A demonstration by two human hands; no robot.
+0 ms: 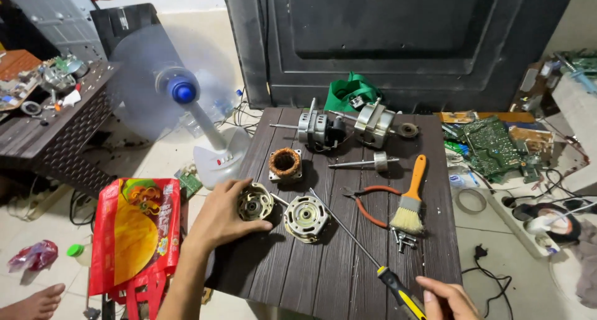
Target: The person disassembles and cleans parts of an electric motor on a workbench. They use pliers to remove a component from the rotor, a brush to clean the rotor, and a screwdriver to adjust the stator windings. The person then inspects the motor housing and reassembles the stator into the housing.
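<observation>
My left hand (221,215) grips a round metal motor end cover (255,202) near the left edge of a dark wood-grain table (348,264). A second round motor cover (305,217) lies just to its right. My right hand (449,299), at the table's front right, holds the yellow-and-black handle of a long screwdriver (398,289); its shaft runs up-left toward the covers. Behind them sit a copper-wound stator (285,163), a rotor on its shaft (367,164) and two motor assemblies (348,127).
Orange-handled pliers (368,202), an orange-handled brush (410,199) and loose screws (403,238) lie at the table's right. A spinning desk fan (186,108) stands on the floor at left, beside a red bag (137,233). Circuit boards (494,146) and cables lie at right.
</observation>
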